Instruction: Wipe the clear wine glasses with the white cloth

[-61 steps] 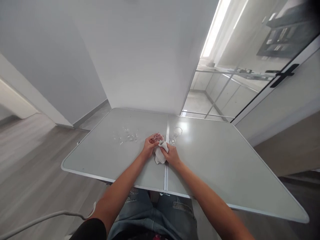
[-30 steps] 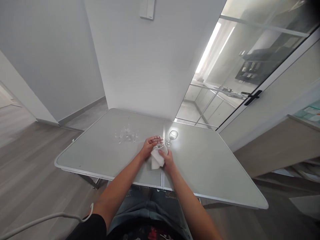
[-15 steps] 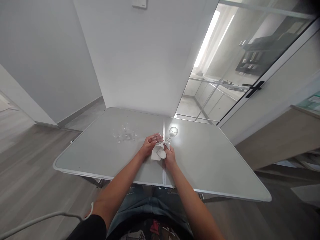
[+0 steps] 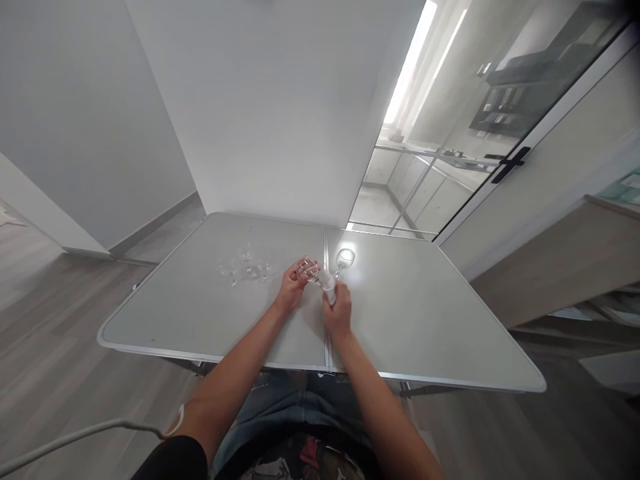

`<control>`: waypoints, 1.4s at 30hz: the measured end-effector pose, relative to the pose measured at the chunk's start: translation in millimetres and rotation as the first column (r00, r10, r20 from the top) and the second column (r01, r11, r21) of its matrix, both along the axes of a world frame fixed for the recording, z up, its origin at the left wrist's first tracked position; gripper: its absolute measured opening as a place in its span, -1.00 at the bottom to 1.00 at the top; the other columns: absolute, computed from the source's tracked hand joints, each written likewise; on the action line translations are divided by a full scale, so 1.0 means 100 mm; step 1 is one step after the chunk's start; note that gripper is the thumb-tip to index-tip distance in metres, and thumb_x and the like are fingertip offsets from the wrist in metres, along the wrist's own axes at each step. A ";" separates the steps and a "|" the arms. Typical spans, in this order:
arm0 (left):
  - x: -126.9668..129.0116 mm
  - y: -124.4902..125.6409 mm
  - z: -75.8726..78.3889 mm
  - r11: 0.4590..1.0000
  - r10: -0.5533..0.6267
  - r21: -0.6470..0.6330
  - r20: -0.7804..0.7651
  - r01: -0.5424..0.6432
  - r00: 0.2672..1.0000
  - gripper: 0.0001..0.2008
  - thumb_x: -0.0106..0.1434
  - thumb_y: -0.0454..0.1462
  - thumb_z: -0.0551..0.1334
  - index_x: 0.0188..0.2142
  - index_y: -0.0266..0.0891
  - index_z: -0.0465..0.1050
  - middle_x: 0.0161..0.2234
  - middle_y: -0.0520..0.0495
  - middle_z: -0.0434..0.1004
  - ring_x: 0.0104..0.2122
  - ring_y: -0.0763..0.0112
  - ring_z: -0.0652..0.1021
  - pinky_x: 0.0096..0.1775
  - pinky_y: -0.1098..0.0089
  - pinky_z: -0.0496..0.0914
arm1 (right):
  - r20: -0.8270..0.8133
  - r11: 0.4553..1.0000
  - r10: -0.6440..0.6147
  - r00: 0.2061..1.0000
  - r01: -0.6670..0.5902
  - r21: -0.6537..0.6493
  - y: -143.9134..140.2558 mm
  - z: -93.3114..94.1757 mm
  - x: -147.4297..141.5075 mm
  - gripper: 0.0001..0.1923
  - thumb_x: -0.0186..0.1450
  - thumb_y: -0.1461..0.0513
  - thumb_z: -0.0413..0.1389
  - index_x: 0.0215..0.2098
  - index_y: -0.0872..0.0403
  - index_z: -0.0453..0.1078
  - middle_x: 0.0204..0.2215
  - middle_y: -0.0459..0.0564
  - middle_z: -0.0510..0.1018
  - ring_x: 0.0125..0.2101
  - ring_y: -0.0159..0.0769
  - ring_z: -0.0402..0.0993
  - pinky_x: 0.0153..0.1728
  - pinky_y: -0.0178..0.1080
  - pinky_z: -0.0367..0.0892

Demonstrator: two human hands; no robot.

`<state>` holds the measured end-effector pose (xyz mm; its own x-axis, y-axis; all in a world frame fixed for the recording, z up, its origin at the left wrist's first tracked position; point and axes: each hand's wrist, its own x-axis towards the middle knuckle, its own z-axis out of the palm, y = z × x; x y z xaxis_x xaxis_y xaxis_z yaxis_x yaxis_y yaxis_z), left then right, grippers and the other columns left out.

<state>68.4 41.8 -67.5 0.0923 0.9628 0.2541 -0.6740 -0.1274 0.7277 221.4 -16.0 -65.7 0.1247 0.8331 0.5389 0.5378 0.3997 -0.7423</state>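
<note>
My left hand (image 4: 294, 281) is wrapped round the bowl of a clear wine glass (image 4: 309, 268), which is tilted with its stem toward the right. In my right hand (image 4: 339, 308) a white cloth (image 4: 327, 285) is bunched up and pressed against the stem and foot end of that glass. The foot is mostly hidden by the cloth. Just beyond my right hand a second wine glass (image 4: 345, 257) stands on the table, its base partly covered from view.
On the left half of the folding table (image 4: 410, 313) sits a group of clear glassware (image 4: 249, 268), hard to make out singly. A seam crosses the tabletop near my hands. A wall (image 4: 270, 133) and a glass door (image 4: 440, 133) rise behind. A cable hangs by my left arm.
The cloth, hanging loosely before, is now gathered in my right hand round the stem end. My right hand has turned, and the held glass is tilted differently. The view has shifted slightly.
</note>
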 end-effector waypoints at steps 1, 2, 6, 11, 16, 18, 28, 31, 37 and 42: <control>0.00 0.00 0.00 1.000 0.014 -0.007 0.009 -0.014 1.000 -0.35 0.02 -0.12 0.52 0.08 -0.25 0.45 0.12 -0.32 0.50 -0.01 0.12 0.59 0.02 0.21 0.43 | 0.103 0.993 0.115 0.988 -0.117 0.016 0.00 0.01 -0.03 -0.73 0.29 0.23 0.07 -0.03 0.03 0.37 -0.01 0.15 0.49 0.03 -0.05 0.36 0.09 -0.04 0.23; 0.00 0.00 0.00 1.000 0.024 -0.016 0.016 -0.023 1.000 -0.37 0.05 -0.13 0.51 0.08 -0.24 0.45 0.13 -0.32 0.49 -0.02 0.15 0.59 0.01 0.23 0.43 | 0.192 0.979 0.196 0.962 -0.202 0.011 0.00 0.02 -0.06 -0.73 0.26 0.26 0.10 -0.06 0.02 0.39 0.02 0.14 0.48 0.05 -0.05 0.34 0.11 -0.04 0.20; -0.02 -0.01 0.00 1.000 0.008 -0.031 0.015 -0.007 1.000 -0.41 0.07 -0.17 0.50 0.08 -0.22 0.47 0.13 -0.28 0.50 -0.05 0.21 0.60 -0.04 0.29 0.45 | 0.317 0.954 0.298 0.900 -0.293 -0.064 0.00 0.04 -0.07 -0.74 0.19 0.33 0.12 -0.15 0.02 0.43 -0.02 0.10 0.49 0.03 -0.05 0.34 0.07 -0.05 0.21; -0.04 -0.03 0.01 0.998 -0.044 -0.046 -0.028 0.042 0.999 -0.45 0.08 -0.10 0.48 0.03 -0.30 0.52 0.05 -0.29 0.56 -0.12 0.23 0.63 -0.10 0.34 0.48 | -0.199 0.863 0.410 0.890 -0.449 -0.231 0.02 0.01 -0.04 -0.88 0.28 0.16 0.14 -0.28 0.04 0.41 -0.35 -0.03 0.51 -0.28 -0.18 0.43 -0.18 -0.17 0.33; -0.06 -0.04 0.02 0.995 -0.051 -0.089 -0.028 0.048 0.998 -0.38 0.06 0.01 0.46 0.02 -0.32 0.54 0.05 -0.33 0.57 -0.13 0.16 0.64 -0.11 0.30 0.49 | -0.808 0.718 0.164 0.566 -0.631 -0.296 0.04 -0.02 -0.10 -0.64 0.28 -0.04 0.16 -0.17 0.06 0.42 -0.32 0.02 0.57 -0.35 -0.19 0.47 -0.31 -0.17 0.40; -0.05 -0.03 0.02 0.996 -0.037 -0.081 -0.023 0.035 0.999 -0.39 0.06 0.01 0.46 0.02 -0.31 0.54 0.06 -0.32 0.56 -0.11 0.15 0.64 -0.10 0.29 0.49 | -0.786 0.751 0.158 0.598 -0.589 -0.297 0.03 -0.02 -0.10 -0.65 0.29 -0.03 0.14 -0.16 0.06 0.43 -0.30 0.04 0.57 -0.33 -0.18 0.48 -0.29 -0.15 0.41; -0.06 -0.03 0.05 0.999 0.036 -0.036 0.002 -0.036 0.999 -0.47 0.13 -0.06 0.44 0.04 -0.26 0.54 0.09 -0.29 0.54 -0.10 0.23 0.62 -0.05 0.30 0.47 | 0.085 0.916 0.400 0.912 -0.398 -0.043 -0.12 0.02 -0.08 -0.70 0.20 0.29 0.11 -0.09 0.01 0.47 0.09 0.13 0.47 0.13 0.03 0.32 0.17 0.03 0.20; -0.06 -0.03 0.04 0.999 0.035 -0.038 0.014 -0.034 0.999 -0.44 0.10 -0.05 0.46 0.04 -0.26 0.53 0.09 -0.30 0.53 -0.08 0.20 0.62 -0.02 0.26 0.47 | -0.246 0.925 0.311 0.918 -0.351 -0.144 -0.06 -0.03 -0.12 -0.76 0.29 0.17 0.12 -0.08 0.02 0.45 -0.09 0.07 0.56 -0.06 -0.07 0.46 0.01 -0.06 0.35; -0.02 0.01 0.03 1.000 0.016 -0.020 0.055 -0.015 0.998 -0.36 0.03 -0.05 0.51 0.08 -0.21 0.49 0.16 -0.30 0.47 0.03 0.10 0.58 0.12 0.14 0.40 | -0.900 0.815 -0.026 0.435 -0.512 -0.271 0.08 -0.11 -0.12 -0.61 0.27 -0.02 0.20 -0.07 0.05 0.43 -0.09 0.06 0.60 -0.13 -0.14 0.55 -0.19 -0.15 0.50; 0.04 0.01 0.07 0.998 0.017 0.061 0.030 -0.019 0.999 -0.34 -0.02 -0.19 0.55 0.08 -0.14 0.44 0.21 -0.26 0.40 0.12 0.03 0.53 0.17 0.09 0.36 | -0.955 0.800 0.017 0.297 -0.577 -0.165 0.10 -0.09 -0.09 -0.65 0.29 0.03 0.21 -0.08 0.07 0.48 -0.01 0.07 0.59 -0.03 -0.13 0.54 -0.07 -0.11 0.51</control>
<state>72.2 42.9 -60.4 0.0668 0.9468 0.3147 -0.6925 -0.1831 0.6978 212.3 -5.7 -74.5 -0.0331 0.9918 -0.1236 -0.6360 -0.1163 -0.7629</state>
